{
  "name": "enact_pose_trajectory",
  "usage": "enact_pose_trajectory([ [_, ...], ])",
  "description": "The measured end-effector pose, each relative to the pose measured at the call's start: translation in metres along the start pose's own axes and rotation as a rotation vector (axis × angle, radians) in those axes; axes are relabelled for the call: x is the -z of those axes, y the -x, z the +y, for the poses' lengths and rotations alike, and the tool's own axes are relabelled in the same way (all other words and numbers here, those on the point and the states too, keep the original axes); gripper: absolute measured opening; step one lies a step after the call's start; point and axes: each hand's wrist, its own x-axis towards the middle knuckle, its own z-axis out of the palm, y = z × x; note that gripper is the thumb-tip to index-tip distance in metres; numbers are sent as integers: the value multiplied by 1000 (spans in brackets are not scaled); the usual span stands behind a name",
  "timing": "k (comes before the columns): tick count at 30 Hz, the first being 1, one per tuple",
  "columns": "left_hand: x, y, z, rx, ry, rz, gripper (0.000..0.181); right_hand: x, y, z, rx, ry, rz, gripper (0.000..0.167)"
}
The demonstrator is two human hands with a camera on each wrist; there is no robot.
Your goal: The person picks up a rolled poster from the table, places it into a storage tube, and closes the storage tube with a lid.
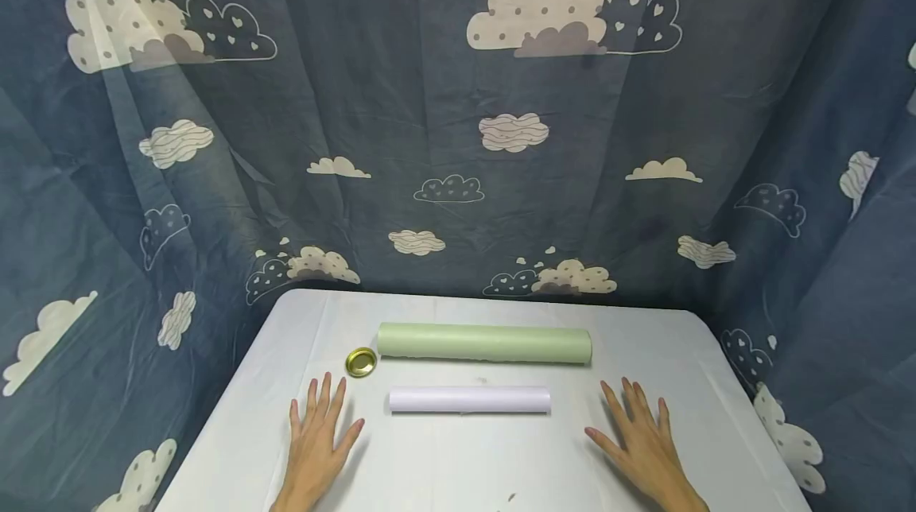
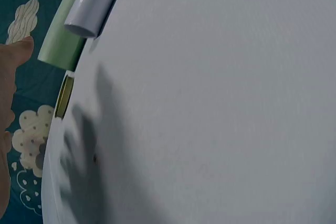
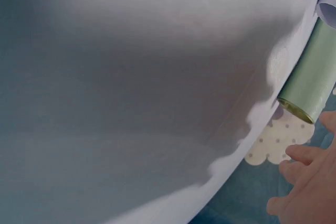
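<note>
My left hand is spread flat with nothing in it, at the left of the white tabletop. On the right, my right hand has its fingers straight and apart, also holding nothing. Both hands cast shadows on the table. Between them lies a white roll, which looks like rolled paper and is hollow at its ends. Behind it and parallel lies a longer pale green tube; its right end has a gold rim in the right wrist view. A round gold lid lies just beyond my left fingertips.
A dark blue cloth with printed clouds hangs behind the table and on both sides. The table has rounded far corners. A small dark speck is near the front.
</note>
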Motion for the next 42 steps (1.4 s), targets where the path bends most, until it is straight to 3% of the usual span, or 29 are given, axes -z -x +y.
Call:
enact_pose_trajectory([
  [8,-16,-11,16,-87,-8,38,72,0,-21,-12,55,-37,47,87],
  [23,-52,-20,50,-161,25,10,71,-10,-67,-29,123,-89,103,87],
  [28,-63,-25,60,-210,7,-11,72,-9,-84,-32,136,-51,137,89],
  [42,-78,-38,67,-306,-29,-28,67,-15,-125,-42,240,-1,164,91],
])
